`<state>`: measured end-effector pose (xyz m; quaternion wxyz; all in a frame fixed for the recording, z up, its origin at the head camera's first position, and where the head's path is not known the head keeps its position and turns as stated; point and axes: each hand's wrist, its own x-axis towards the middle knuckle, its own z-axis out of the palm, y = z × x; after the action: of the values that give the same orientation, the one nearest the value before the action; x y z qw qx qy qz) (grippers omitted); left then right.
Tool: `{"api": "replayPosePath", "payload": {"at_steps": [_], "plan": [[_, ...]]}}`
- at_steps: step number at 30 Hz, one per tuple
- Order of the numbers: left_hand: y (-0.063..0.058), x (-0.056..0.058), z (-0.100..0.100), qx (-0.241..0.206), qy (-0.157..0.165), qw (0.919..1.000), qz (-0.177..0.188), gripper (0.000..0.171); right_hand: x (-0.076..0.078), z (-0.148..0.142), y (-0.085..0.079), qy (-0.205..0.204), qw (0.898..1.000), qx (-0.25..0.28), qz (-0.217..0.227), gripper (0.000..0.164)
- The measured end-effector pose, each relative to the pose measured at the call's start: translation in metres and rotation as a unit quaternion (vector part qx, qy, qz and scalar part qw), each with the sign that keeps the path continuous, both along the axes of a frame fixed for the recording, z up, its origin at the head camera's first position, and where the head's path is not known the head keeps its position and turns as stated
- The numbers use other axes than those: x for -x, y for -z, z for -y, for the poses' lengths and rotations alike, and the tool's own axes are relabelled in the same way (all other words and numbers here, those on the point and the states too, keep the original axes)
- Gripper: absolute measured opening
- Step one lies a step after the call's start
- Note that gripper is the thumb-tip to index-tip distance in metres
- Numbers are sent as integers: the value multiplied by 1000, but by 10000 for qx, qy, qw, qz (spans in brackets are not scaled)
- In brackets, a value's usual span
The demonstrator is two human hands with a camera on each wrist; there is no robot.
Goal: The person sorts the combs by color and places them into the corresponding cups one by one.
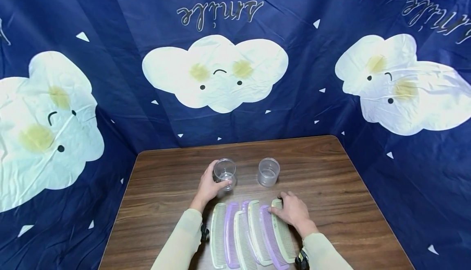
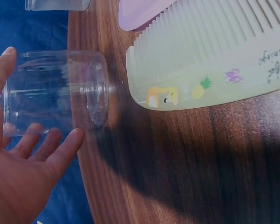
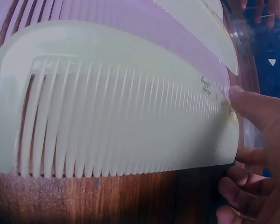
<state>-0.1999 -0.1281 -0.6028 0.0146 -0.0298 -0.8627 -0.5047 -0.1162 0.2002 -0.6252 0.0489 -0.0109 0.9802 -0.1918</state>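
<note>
My left hand (image 1: 208, 184) is around a clear cup (image 1: 225, 171), its thumb across the near side and its fingers at the far left side. In the left wrist view that cup (image 2: 56, 91) stands between the thumb and the spread fingers. My right hand (image 1: 294, 209) pinches the far end of the rightmost pale green comb (image 1: 285, 237). The right wrist view has the thumb (image 3: 251, 105) at this comb's (image 3: 130, 116) spine, with the other fingers by its end. Purple and pale green combs lie side by side to its left, some overlapping, including a purple comb (image 1: 271, 237).
A second clear cup (image 1: 268, 172) stands upright to the right of the held one. The wooden table (image 1: 165, 180) has blue cloth (image 1: 228, 127) with white clouds hanging behind and at both sides. At the left of the row lies another pale green comb (image 1: 218, 237).
</note>
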Motion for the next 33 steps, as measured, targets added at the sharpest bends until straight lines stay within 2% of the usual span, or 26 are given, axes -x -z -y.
{"api": "replayPosePath", "payload": {"at_steps": [9, 18, 23, 28, 33], "plan": [[3, -3, -1, 11, 9, 10000, 38, 93, -3, 2, 2, -97, 9996, 259, -17, 51], [8, -6, -1, 92, 23, 9999, 104, 95, -7, -3, 9, 181, 9968, 761, 176, 53], [9, -7, -2, 87, 49, 9999, 118, 96, -10, -5, 10, 184, 9952, 963, 38, 53], [6, -5, -2, 99, 33, 9999, 76, 97, -7, -10, 5, 63, 9935, 1137, -16, 50], [0, -2, -1, 53, 32, 10000, 25, 96, 1, -16, -5, -140, 9928, 1159, -263, 37]]}}
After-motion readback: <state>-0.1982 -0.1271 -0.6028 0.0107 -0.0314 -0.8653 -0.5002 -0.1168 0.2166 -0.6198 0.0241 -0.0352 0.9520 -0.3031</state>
